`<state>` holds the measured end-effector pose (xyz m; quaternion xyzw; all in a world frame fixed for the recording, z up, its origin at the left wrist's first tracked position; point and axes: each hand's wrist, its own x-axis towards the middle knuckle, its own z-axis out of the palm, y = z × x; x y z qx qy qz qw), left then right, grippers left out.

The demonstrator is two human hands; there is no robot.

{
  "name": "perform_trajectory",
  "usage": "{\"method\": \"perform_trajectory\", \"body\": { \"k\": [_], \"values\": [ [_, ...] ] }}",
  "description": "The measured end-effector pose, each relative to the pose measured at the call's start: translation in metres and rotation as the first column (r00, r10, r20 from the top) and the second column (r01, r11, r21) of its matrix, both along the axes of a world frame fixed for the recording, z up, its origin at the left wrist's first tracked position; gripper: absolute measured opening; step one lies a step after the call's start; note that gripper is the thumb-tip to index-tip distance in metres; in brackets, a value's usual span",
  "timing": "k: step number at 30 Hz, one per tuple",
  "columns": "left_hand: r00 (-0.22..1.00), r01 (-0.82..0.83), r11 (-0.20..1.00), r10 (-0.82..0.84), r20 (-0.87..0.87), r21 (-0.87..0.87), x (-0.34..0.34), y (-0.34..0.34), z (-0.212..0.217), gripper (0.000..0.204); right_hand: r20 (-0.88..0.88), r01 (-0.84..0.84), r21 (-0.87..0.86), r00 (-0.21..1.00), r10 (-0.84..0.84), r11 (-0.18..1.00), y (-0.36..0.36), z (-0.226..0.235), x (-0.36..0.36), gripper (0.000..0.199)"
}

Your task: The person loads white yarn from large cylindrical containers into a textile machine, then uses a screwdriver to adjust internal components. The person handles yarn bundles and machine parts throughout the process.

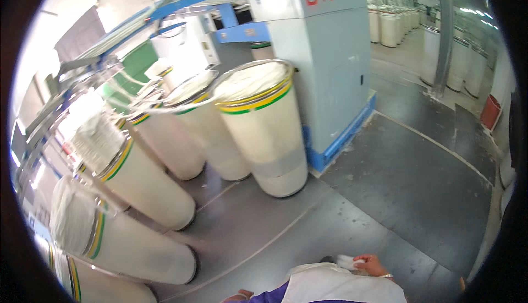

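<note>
At the bottom of the head view, my right hand [374, 265] is closed, fingers bent around a small soft white wad [348, 261]. What the wad is made of cannot be made out for certain. Only a bit of my left hand [242, 294] shows at the lower edge, beside a purple sleeve; its fingers are hidden. A white apron [338, 284] covers my front between the two hands. Neither hand touches the tall cream can [267, 143] ahead, which is heaped with white sliver [253, 80] and banded yellow and green at its rim.
More sliver-filled cans [151, 184] stand in rows at the left, under a blue overhead frame [181, 0]. A grey machine cabinet [335, 55] on a blue base rises ahead. Dark floor mats [407, 176] lie to the right. A red bin [490, 112] stands by a wall.
</note>
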<state>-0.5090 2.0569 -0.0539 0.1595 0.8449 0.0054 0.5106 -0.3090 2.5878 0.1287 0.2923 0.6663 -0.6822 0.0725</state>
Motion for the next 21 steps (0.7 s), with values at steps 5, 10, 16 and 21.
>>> {"method": "perform_trajectory", "body": {
  "k": [5,10,16,21],
  "values": [
    [0.994,0.076,0.927,-0.042,-0.100,0.366,-0.163,0.309,-0.006,0.033,0.041,0.210,0.361,0.970,-0.241,0.909,0.172,-0.005,-0.003,0.024],
    [0.944,-0.302,0.680,0.310,0.111,0.669,-0.275,0.650,0.048,0.041,0.270,-0.064,0.381,0.962,-0.045,0.922,0.327,0.023,-0.027,0.022],
    [0.878,-0.477,0.545,0.276,0.390,0.689,-0.341,0.855,0.049,0.034,0.228,0.275,-0.292,0.950,-0.212,0.916,0.535,0.071,-0.126,0.042],
    [0.905,-0.393,0.829,0.272,0.328,0.398,-0.371,0.914,0.018,0.033,0.181,0.109,-0.525,0.983,-0.015,0.844,0.715,0.034,-0.236,0.057]
  ]
}}
